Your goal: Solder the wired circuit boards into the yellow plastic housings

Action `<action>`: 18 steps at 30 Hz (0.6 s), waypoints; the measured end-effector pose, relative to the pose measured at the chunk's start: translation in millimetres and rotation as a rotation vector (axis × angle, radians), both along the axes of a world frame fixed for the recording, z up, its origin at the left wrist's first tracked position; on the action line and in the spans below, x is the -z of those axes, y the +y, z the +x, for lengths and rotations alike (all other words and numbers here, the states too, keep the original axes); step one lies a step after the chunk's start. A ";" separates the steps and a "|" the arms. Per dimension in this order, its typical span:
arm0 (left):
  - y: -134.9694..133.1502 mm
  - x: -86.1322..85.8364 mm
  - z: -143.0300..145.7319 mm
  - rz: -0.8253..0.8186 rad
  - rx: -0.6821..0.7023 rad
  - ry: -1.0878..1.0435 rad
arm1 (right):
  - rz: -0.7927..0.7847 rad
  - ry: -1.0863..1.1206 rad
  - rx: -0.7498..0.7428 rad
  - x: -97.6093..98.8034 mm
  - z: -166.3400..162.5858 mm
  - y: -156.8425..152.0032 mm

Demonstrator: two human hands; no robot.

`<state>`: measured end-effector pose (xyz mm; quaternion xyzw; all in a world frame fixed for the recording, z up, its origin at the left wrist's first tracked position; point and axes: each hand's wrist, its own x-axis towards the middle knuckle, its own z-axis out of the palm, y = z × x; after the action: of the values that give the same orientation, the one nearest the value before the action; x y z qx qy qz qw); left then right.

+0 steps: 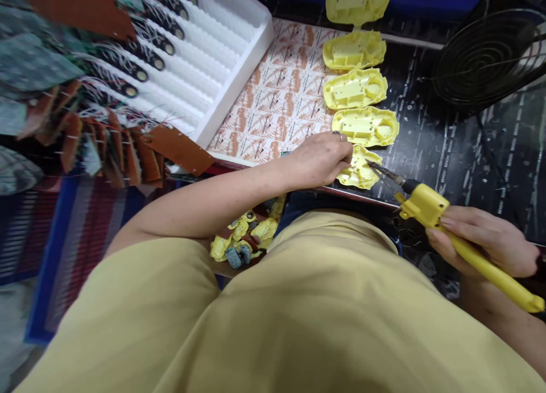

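Observation:
My left hand [319, 158] rests closed on the nearest yellow plastic shell [362, 171] at the table's front edge, its fingers pinched against the shell's left side. My right hand [486, 239] is wrapped round the yellow handle of a soldering iron [430, 208]. The iron's dark metal tip [375, 168] points left and touches the top of that same shell. Several more yellow shells [364, 125] lie open side up in a column running away from me.
A white foam tray [222, 46] with wired round parts stands at the left. Brown circuit boards [128, 154] are stacked by it. A black wire fan guard [490, 57] sits at the right. A bin of yellow parts [245, 236] lies under the table edge.

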<state>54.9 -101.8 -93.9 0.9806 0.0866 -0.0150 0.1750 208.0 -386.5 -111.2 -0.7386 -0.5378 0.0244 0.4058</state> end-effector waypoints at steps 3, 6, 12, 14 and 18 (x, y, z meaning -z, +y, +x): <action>-0.7 -0.8 1.3 0.000 -0.009 0.007 | 0.004 -0.026 0.014 3.2 11.7 -2.5; -2.3 -1.4 0.3 0.013 -0.010 0.019 | 0.087 -0.099 -0.033 9.5 27.4 0.0; -2.5 2.5 -15.9 -0.032 -0.050 -0.102 | 0.337 -0.114 -0.200 9.9 32.5 15.2; -1.0 5.6 -19.9 -0.095 -0.110 -0.136 | 0.330 -0.092 -0.151 7.0 28.4 17.1; 0.0 7.9 -17.7 -0.206 -0.168 -0.130 | 0.338 -0.008 -0.036 13.0 25.5 16.8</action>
<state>37.3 -101.7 -101.8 0.9456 0.1550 0.0546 0.2808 233.5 -369.6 -124.2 -0.6503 -0.5489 -0.0623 0.5214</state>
